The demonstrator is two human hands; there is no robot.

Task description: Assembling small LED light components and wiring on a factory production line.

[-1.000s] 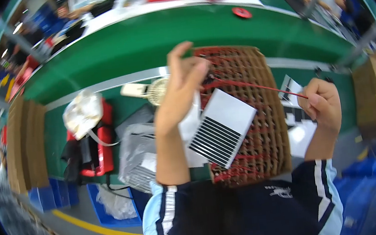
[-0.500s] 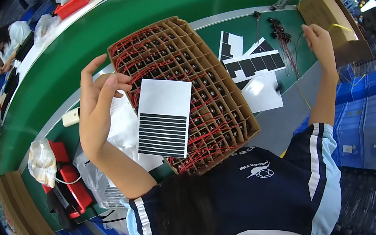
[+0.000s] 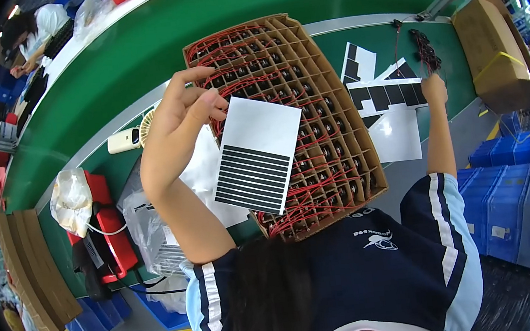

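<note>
My left hand [image 3: 177,124] hangs over the left edge of a cardboard divider box [image 3: 357,138]. Its index finger stretches away from the thumb, and nothing shows between them. Close to its fingertips, a white sheet with black strips [image 3: 258,160] lies on top of the box. Small round black parts with red wires [image 3: 268,77] fill many of the cells. At the far right of the bench, my right hand [image 3: 434,88] is closed over the red wires of a black cable bundle [image 3: 424,49]; its fingertips are partly hidden. Beside it are sheets with black rectangles [image 3: 394,94].
A brown carton [image 3: 494,51] stands at the right, above blue crates [image 3: 511,203]. Left of the box are a cream handheld fan [image 3: 125,141], clear plastic bags [image 3: 144,225] and a red-and-black item [image 3: 113,241]. Cardboard strips [image 3: 35,270] line the left edge.
My right hand has gone from raised beside the carton to down over the wires. My left hand has come closer to the striped sheet. The whole view has shifted and turned slightly.
</note>
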